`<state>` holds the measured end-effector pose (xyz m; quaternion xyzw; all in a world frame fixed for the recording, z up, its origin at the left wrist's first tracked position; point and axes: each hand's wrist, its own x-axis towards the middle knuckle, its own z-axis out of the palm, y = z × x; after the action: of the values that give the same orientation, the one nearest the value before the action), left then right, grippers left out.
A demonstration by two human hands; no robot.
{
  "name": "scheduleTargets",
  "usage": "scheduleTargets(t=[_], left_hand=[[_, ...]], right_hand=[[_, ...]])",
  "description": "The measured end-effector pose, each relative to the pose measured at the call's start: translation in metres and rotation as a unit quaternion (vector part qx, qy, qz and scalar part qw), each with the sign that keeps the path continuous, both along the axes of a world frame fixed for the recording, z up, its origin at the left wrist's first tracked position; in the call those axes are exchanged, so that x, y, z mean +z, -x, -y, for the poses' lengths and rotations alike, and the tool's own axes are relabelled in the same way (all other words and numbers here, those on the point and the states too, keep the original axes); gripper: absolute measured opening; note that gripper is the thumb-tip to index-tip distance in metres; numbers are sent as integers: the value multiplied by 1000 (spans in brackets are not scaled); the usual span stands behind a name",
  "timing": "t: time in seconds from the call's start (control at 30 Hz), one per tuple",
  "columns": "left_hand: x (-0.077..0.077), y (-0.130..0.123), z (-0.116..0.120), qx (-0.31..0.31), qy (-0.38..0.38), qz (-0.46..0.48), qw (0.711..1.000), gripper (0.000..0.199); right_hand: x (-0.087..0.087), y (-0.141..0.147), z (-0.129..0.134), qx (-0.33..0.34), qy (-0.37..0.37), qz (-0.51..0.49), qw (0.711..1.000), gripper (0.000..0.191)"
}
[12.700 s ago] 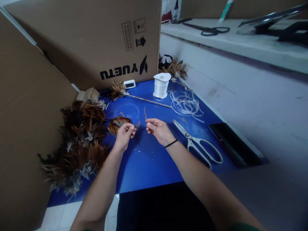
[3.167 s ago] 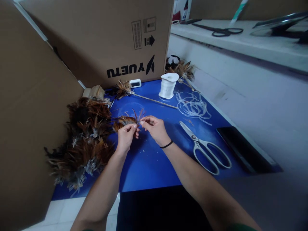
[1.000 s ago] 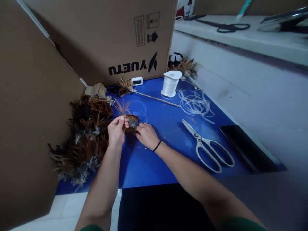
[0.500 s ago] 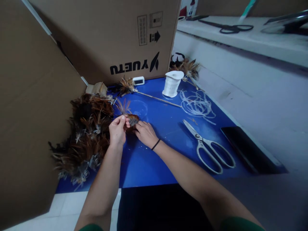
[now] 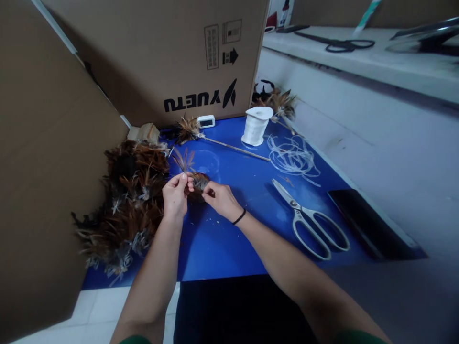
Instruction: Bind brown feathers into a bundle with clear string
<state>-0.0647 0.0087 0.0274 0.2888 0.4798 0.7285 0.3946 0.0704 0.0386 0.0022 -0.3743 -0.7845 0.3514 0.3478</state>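
Note:
Over the blue table (image 5: 229,248), my left hand (image 5: 175,193) pinches a small spray of thin brown feathers (image 5: 184,161) that fans upward from the fingertips. A brown and grey feather bunch (image 5: 199,181) lies between my two hands, against the left fingers. My right hand (image 5: 220,198) is closed at the right edge of this bunch, thumb and fingers together; what it grips is too small to make out. A large pile of brown and black feather bunches (image 5: 132,200) lies left of my left hand.
Silver scissors (image 5: 304,210) and a dark phone (image 5: 371,222) lie at the right. Further back are a white spool (image 5: 256,126), tangled clear strips (image 5: 294,155) and a feathered stick (image 5: 234,148). Cardboard (image 5: 161,52) stands behind, a white wall (image 5: 351,119) to the right.
My right hand has drawn slightly to the right, and its fingers have come together in a pinch. More of the feather bunch shows. My left hand has hardly moved.

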Motion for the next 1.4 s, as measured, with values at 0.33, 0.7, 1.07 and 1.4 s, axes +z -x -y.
scheduleTargets(t=[0.33, 0.7, 1.07, 1.4], left_hand=[[-1, -1, 0, 3, 11, 2, 1000, 26], [-5, -2, -2, -2, 21, -7, 1000, 28], [-3, -7, 0, -9, 38, -18, 999, 26], [-4, -17, 2, -39, 46, -24, 998, 26]], right_hand=[[-1, -6, -7, 16, 268, -206, 941, 17], [11, -12, -9, -7, 382, -280, 881, 13], [22, -16, -7, 5, 353, -301, 886, 17], [19, -17, -11, 3, 353, -328, 876, 18]])
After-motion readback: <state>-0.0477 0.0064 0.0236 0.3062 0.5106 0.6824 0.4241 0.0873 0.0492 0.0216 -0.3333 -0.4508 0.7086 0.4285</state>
